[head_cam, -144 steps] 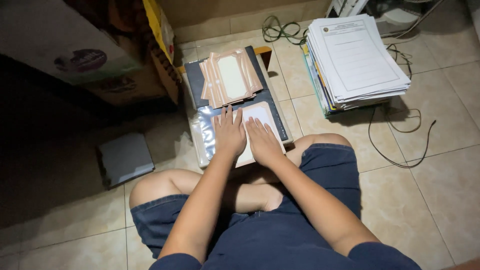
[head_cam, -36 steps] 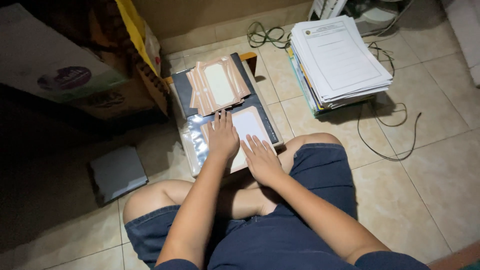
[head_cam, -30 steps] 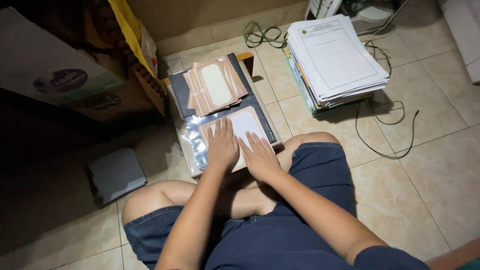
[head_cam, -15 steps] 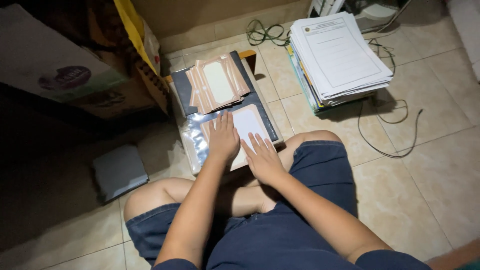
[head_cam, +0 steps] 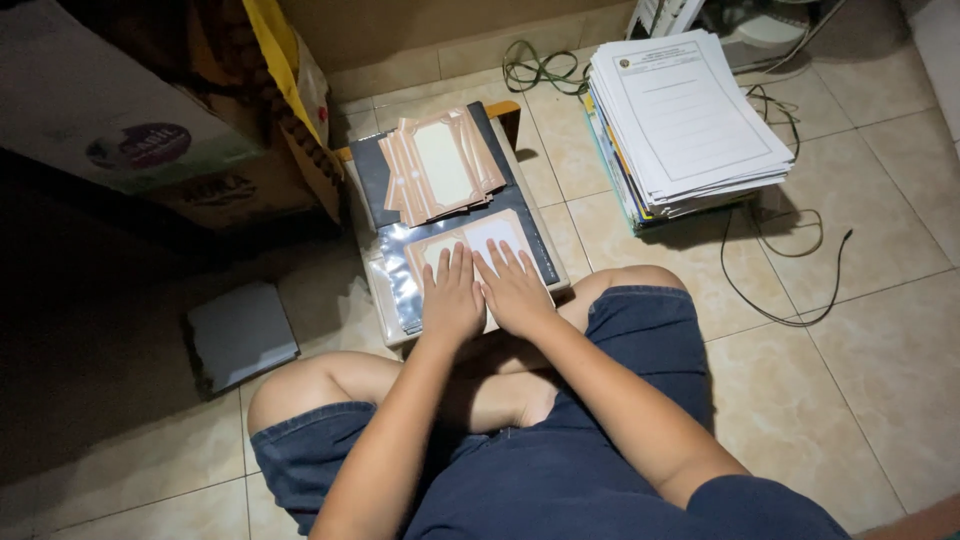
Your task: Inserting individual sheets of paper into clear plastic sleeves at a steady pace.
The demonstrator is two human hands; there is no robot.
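Your left hand (head_cam: 452, 298) and right hand (head_cam: 514, 290) lie flat, palms down, apparently touching, fingers extended toward 12 o'clock.

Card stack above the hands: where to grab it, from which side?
Take the card stack by its right long edge, coming from the right. It lies flat and fanned on the dark folder; that edge is free, while boxes crowd the left.

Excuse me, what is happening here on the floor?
A person sits cross-legged on the tiled floor. The left hand and right hand lie flat, side by side, on a bordered card under a clear plastic sheet. A fanned pile of similar cards lies just beyond, and a paper stack stands to the right.
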